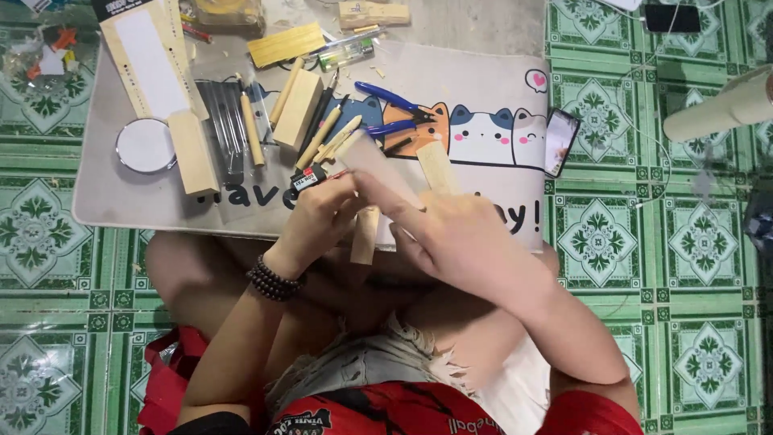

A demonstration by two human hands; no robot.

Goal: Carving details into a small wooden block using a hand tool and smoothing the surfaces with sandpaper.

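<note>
Left hand (322, 217): closed around a black-capped marker (310, 179), tip aimed at the wood.
Right hand (451, 234): wrapped around a pale wooden stick (378, 165), tilted up over the lap, steadied for marking.
Second strip (364, 235): below both hands, grip unclear.
Mat (483, 89): wood blocks (296, 109), blue pliers (394, 101), carving tools (225, 121), round mirror (146, 146), phone (560, 142).
In the way: clutter close beyond the stick's tip.

Blue pliers (392, 98), phone (560, 142), round mirror (146, 146) on mat (491, 76).

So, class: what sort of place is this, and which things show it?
Probably a home floor used as a woodcraft corner: green patterned tiles, a cat-print mat, wooden blocks and blue pliers.
</note>
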